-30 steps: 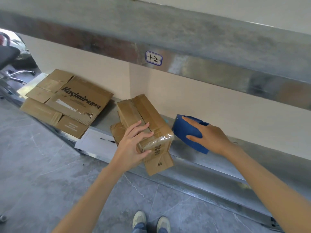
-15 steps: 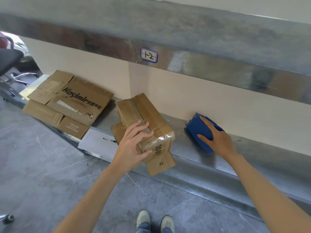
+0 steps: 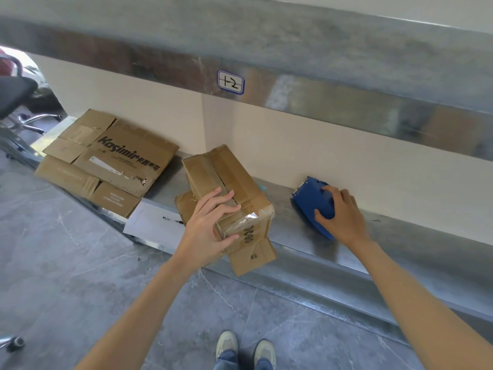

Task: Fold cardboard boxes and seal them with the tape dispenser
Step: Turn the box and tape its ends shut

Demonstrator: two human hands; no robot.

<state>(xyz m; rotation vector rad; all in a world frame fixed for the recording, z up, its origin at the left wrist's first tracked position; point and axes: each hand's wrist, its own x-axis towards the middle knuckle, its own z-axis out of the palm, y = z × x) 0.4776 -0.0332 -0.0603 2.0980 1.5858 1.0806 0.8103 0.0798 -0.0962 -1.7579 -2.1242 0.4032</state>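
**Box held, tape dispenser gripped on the ledge**

A steel ledge (image 3: 301, 244) runs along the wall. On it, a flattened carton (image 3: 106, 161) lies at ten o'clock of the folded box (image 3: 229, 182), whose taped near end overhangs the edge. The left hand (image 3: 210, 231) clasps that end, fingers curled over the top. At three o'clock, well apart, the right hand (image 3: 344, 217) wraps the blue tape dispenser (image 3: 312, 201)

cream wall (image 3: 346, 161) above a steel ledge (image 3: 400, 244), grey veined floor tiles (image 3: 66, 263), office chair (image 3: 13, 94) far left.
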